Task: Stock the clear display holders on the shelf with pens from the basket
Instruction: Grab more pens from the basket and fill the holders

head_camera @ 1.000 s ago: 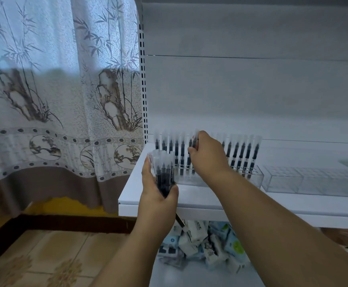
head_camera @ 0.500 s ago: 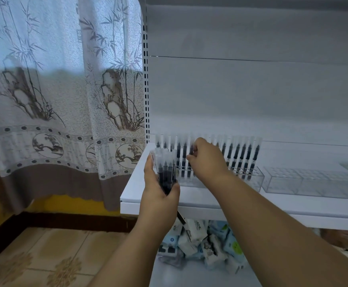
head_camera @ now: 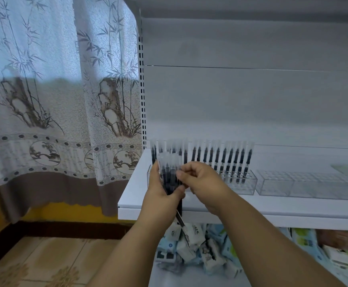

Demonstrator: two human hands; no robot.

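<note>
Upright, left hand (head_camera: 160, 195) gripping pens (head_camera: 169, 175), caps up, right hand (head_camera: 200, 181) pinching one, holder (head_camera: 239, 183) behind.

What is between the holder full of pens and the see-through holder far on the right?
Nothing: in the head view only a narrow strip of bare white shelf separates the pen-filled holder from the empty clear holder.

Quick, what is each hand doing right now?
Left hand: holding a bundle of pens.
Right hand: pinching one pen of that bundle.
</note>
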